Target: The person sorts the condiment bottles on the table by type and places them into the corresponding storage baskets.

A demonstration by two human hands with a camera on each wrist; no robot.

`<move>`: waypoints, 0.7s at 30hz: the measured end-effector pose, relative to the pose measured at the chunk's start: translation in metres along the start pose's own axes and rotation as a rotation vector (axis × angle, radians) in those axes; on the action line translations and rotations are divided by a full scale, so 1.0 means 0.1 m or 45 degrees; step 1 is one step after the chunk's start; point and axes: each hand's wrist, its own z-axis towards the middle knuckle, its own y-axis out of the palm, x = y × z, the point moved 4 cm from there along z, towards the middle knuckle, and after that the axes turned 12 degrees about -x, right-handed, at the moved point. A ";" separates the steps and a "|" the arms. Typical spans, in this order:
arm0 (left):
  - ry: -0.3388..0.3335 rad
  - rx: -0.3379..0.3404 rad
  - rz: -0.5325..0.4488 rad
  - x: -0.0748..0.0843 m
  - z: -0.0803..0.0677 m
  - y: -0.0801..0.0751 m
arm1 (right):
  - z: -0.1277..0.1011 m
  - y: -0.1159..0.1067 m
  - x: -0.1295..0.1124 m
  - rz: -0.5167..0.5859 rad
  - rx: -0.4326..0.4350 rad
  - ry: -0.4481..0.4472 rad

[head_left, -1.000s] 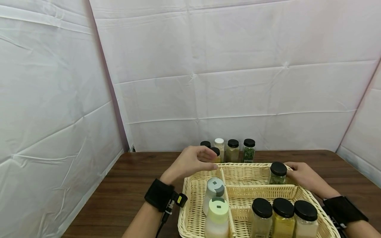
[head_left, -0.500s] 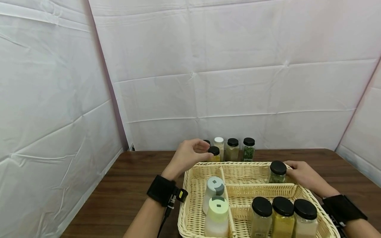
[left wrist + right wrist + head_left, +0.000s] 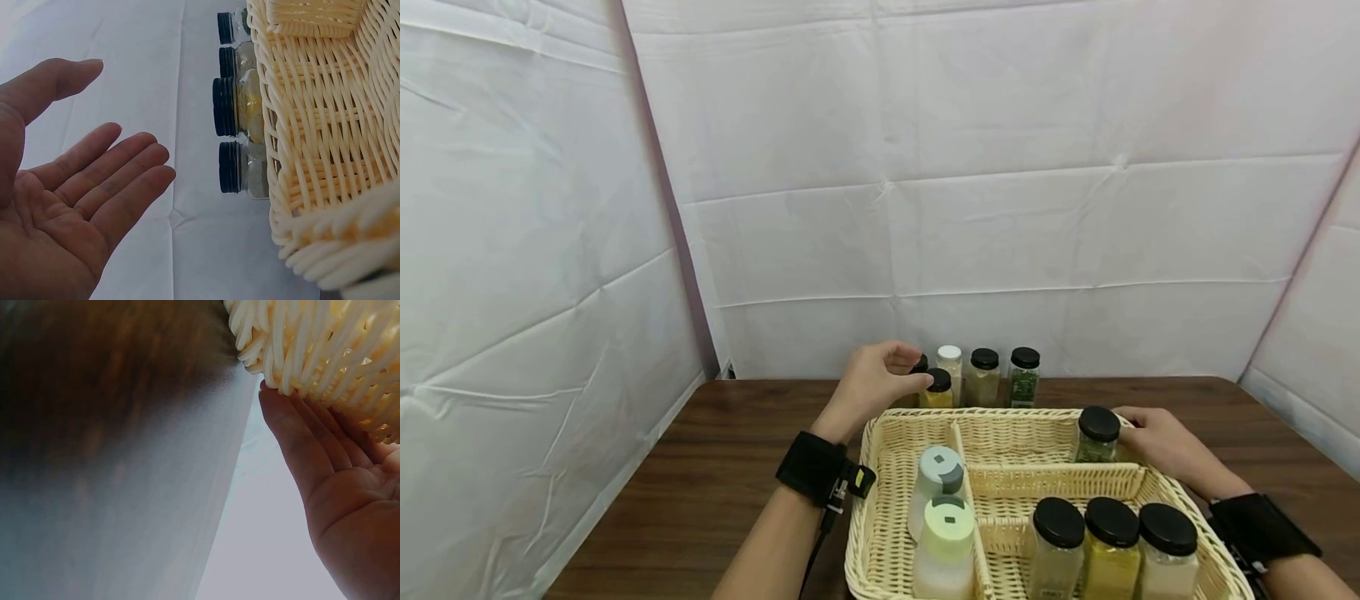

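Observation:
In the head view my left hand hovers over the back left of a woven basket. Its fingers stay apart from the thumb and hold nothing, as the left wrist view confirms. Nearest to it is a black-capped jar of yellow powder, behind the basket. My right hand rests at the basket's far right corner, beside a black-capped jar of green herbs. Seen from the right wrist, nearly straight fingers touch the woven wall; the thumb is hidden there.
Behind the basket stand a white-capped jar and several black-capped jars. Inside are two squeeze bottles at left and three black-capped jars at front right. White sheets enclose the wooden table.
My left hand has moved up and slightly left, away from the basket's rim and closer to the jars behind. The right hand keeps its place at the basket.

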 end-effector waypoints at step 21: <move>-0.025 0.009 -0.006 -0.05 0.13 0.04 | 0.02 0.00 0.04 0.001 -0.020 0.013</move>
